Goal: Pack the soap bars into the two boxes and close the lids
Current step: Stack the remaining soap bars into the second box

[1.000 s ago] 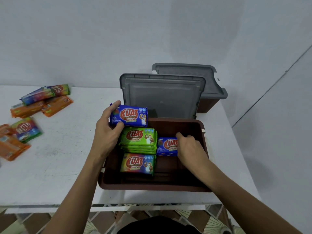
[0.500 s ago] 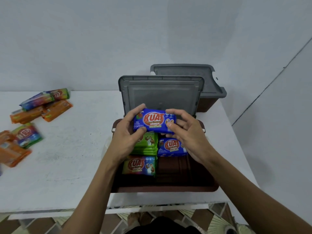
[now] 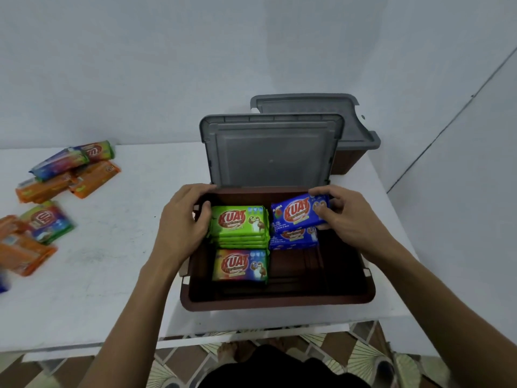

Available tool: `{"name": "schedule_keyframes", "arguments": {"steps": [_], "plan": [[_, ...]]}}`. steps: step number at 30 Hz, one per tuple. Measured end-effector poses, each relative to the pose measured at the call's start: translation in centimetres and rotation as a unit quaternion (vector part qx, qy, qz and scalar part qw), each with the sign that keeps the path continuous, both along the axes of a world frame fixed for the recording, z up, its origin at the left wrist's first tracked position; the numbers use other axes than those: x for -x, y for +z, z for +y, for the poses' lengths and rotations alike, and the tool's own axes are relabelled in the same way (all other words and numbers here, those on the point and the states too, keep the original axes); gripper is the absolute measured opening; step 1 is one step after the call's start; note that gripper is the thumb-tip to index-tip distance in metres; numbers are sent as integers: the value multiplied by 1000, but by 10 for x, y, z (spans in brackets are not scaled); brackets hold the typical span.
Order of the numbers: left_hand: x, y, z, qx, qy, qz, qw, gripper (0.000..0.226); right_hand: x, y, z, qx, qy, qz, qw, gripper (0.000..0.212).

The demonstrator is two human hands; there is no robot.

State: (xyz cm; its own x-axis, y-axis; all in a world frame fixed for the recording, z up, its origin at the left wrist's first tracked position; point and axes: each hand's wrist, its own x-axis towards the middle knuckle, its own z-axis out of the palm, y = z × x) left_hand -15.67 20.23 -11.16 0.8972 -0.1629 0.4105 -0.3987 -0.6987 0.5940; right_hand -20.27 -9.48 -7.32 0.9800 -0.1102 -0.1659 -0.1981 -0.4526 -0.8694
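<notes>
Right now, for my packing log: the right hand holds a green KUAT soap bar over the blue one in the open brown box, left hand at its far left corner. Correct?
No: the head view shows the right hand holding a blue KUAT soap bar, not green, over the blue bar in the brown box, left hand at its far left corner.

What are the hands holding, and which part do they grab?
The right hand pinches the blue soap bar by its right end. The left hand holds no soap; its fingers curl over the back-left corner of the brown box.
</notes>
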Motion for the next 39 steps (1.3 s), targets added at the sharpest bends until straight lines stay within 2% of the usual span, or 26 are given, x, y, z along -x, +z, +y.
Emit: {"name": "schedule_keyframes", "arguments": {"steps": [8, 11, 24, 28, 32, 39], "plan": [[1, -10, 3, 11, 3, -4, 1000, 32, -6, -30, 17, 77, -9, 47, 996, 25], [1, -11, 3, 6, 5, 1, 1000, 31, -6, -32, 20, 141, 0, 44, 989, 28], [2, -11, 1, 5, 16, 10, 1000, 29, -3, -42, 33, 350, 89, 100, 927, 65], [5, -13, 0, 2, 43, 13, 999, 26, -1, -37, 31, 348, 95, 96, 928, 62], [8, -15, 0, 32, 87, 25, 995, 21, -5, -22, 28, 305, 64, 53, 949, 49], [6, -18, 8, 85, 44, 53, 994, 19, -20, 9, 38, 198, 65, -57, 976, 28]]}}
